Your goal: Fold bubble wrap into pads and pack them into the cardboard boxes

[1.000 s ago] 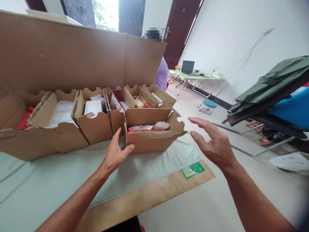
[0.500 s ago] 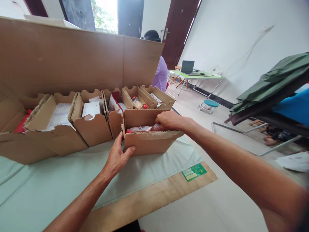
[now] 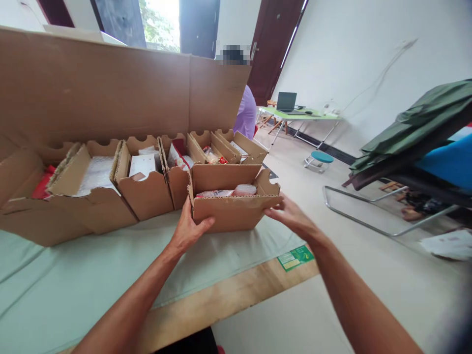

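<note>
An open cardboard box (image 3: 228, 215), long and narrow, stands on the green cloth in front of the row of boxes. Inside it lie a red-and-white packet (image 3: 214, 193) and a clear-wrapped reddish item (image 3: 245, 190). My left hand (image 3: 187, 223) grips the box's left end, its thumb along the front wall and its fingers round the corner. At the right end, my right hand (image 3: 287, 212) has its fingers at the corner and its thumb near the front wall; its fingertips are partly hidden by the box.
Behind stands a row of cardboard bins (image 3: 145, 194) with wrapped goods in them, backed by a tall cardboard flap (image 3: 121, 93). Pale green cloth (image 3: 106, 268) covers a wooden tabletop (image 3: 236, 297) with a green label (image 3: 295, 257). A person in purple (image 3: 248, 110) sits beyond.
My right hand has come out of the box and moved down to its right end, leaving the clear-wrapped item inside. My left hand stays at the left end, shifted slightly right.
</note>
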The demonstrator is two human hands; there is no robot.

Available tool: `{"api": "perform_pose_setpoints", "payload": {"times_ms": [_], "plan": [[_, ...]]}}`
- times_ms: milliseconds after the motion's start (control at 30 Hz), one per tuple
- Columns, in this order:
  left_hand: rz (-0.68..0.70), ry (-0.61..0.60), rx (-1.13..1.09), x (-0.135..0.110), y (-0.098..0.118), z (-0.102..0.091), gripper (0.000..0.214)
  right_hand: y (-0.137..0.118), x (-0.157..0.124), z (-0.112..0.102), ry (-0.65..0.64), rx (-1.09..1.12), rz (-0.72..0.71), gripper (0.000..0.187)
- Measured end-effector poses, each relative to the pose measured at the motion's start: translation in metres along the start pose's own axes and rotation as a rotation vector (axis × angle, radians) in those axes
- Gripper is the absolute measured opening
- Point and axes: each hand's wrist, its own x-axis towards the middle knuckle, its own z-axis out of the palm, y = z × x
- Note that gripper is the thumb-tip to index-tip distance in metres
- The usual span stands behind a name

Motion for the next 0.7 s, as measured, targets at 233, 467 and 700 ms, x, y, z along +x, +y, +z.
{"api": "perform_pose_setpoints", "payload": {"times_ms": [233,467,700], "plan": [[-0.086,0.031,-0.067,-0.056,0.021,-0.006,0.090,-0.031,-0.056,0.067,0.155,0.039,-0.012,0.050],[-0.185,0.163,0.204,-0.148,0.056,-0.112,0.062,-0.097,-0.091,0.143,0.012,0.108,-0.080,0.032],[-0.121,0.200,0.135,-0.129,0.074,-0.130,0.073,-0.113,-0.092,0.159,0.070,0.026,-0.102,0.036]]}}
